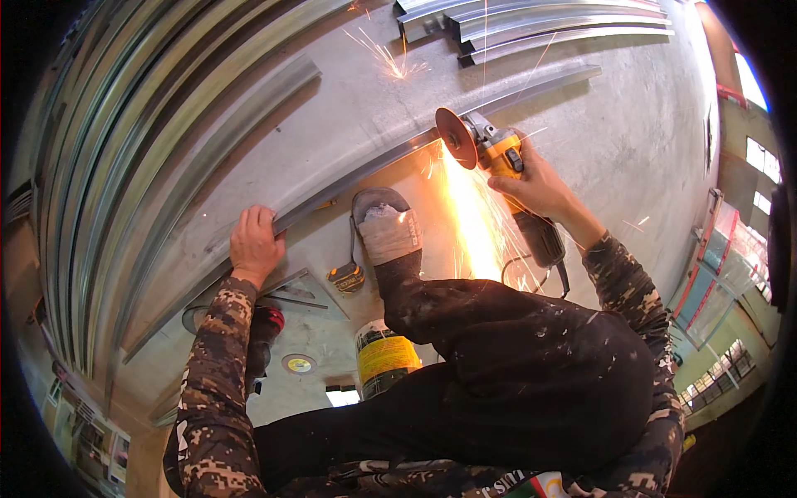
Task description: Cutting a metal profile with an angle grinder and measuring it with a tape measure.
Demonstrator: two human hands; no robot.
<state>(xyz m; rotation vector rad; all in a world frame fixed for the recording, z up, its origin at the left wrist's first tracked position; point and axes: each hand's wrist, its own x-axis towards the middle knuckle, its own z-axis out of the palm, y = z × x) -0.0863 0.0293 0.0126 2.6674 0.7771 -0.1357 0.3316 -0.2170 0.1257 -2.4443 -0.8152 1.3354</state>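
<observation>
A yellow and black angle grinder (502,152) is gripped in my right hand (538,187), its fingers wrapped round the body. Its reddish-brown cutting disc (457,139) meets a long grey metal profile (365,172) lying slantwise on the floor. A bright stream of sparks (469,216) pours from the cut back toward me, under my right forearm. Farther down the profile, to the left, my left hand (255,244) is closed over it, holding it against the floor. My shod foot (388,224) stands just on the near side of the profile, between both hands.
Long metal profiles (178,100) line the left, and shorter ones (564,29) lie at the far right. Near my foot are a tape measure (346,277), a triangular square (320,292), a yellow-labelled container (388,353) and a round disc (299,363). The grinder's cord (564,280) trails close to my knee.
</observation>
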